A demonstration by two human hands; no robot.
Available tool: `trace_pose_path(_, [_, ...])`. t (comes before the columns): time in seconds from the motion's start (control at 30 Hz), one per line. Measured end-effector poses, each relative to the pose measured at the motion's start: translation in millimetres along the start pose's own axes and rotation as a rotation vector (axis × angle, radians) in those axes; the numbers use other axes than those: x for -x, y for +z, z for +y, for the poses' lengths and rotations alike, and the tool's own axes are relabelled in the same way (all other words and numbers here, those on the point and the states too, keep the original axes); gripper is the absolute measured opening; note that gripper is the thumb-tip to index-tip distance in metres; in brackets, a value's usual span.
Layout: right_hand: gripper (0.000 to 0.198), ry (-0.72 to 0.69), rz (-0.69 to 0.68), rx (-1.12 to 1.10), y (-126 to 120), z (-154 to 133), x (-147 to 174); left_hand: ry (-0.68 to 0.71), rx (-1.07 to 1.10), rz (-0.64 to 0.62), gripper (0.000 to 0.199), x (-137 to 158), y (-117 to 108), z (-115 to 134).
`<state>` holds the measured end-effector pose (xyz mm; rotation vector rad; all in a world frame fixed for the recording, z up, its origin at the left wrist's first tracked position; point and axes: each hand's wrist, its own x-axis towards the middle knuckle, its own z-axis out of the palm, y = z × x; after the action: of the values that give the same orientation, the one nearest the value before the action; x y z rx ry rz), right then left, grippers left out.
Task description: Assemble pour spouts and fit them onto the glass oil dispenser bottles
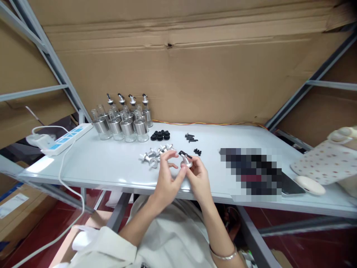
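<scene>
My right hand grips a silver bottle pourer with a black flip cap tilted up on top. Beside it, my left hand has its fingers curled but apart; the thumb tip meets the pourer's lower side. A pile of silver pourer spouts lies just left of my hands, partly hidden by the left fingers. Beyond them sits a cluster of black rubber stoppers. Several black flip caps and a few tiny black parts are past my right hand.
Glass bottles with metal bands stand at the back left, some topped with pourers. A white power strip lies at the left edge, its cable hanging down. On the right are a pixelated patch, a dark phone, a white oval object and a dotted bag.
</scene>
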<state>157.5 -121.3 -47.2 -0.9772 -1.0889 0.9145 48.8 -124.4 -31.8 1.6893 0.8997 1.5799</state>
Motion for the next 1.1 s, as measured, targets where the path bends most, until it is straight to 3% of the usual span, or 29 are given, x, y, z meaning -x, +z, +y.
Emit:
trace_pose_path(0.13, [0.026, -0.038, 0.048, 0.072, 0.6, 1.8, 0.1, -0.043, 0.130, -0.010, 0.035, 9.7, -4.0, -17.2])
trace_pose_path(0.33, [0.028, -0.048, -0.005, 0.136, -2.4, 3.9, 1.1, -0.218, 0.138, -0.202, 0.043, 7.6, -9.4, -16.0])
trace_pose_path(0.53, [0.016, -0.156, -0.202, 0.211, -3.1, -5.4, 5.9, -0.193, 0.131, -0.146, 0.040, 4.7, -11.0, -19.0])
trace_pose_path(0.7, [0.021, -0.292, -0.211, 0.241, -5.5, -7.2, 8.4, -0.267, 0.224, -0.100, 0.057, 2.6, -11.2, -15.8])
trace_pose_path(0.93, [0.025, -0.273, -0.144, 0.169, -5.9, -2.9, 6.4, -0.234, 0.155, -0.199, 0.025, 3.8, -13.8, -16.2])
trace_pose_path(1.1, [0.024, -0.195, -0.152, 0.156, -3.8, -3.3, 5.3, -0.204, 0.064, -0.225, 0.016, 3.1, -15.7, -18.2])
